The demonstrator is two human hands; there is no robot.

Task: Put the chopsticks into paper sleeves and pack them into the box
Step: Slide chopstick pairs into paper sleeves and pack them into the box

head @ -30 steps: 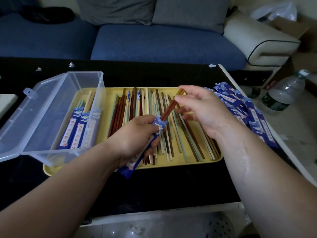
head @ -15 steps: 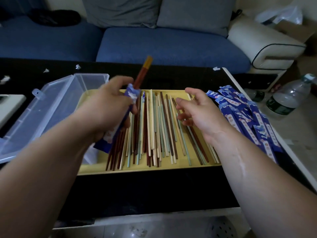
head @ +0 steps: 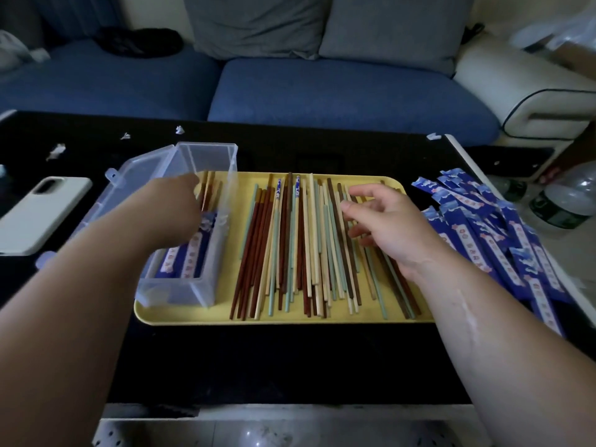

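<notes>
My left hand (head: 174, 214) reaches into the clear box (head: 206, 145). Its fingers are hidden, so I cannot tell whether they grip anything. A few sleeved pairs (head: 190, 258) lie beneath them. My right hand (head: 383, 227) hovers, fingers loosely apart, over many loose chopsticks (head: 290, 246). Empty sleeves (head: 483, 227) lie just outside that hand. I judge most pairs are not yet packed.

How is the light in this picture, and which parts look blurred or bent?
Head view: dim overall and darker toward the corners. The left hand, reaching into the box, is smeared by motion. The right hand and the chopsticks are fairly sharp. The edges of the table bow slightly, as from a wide lens.
</notes>
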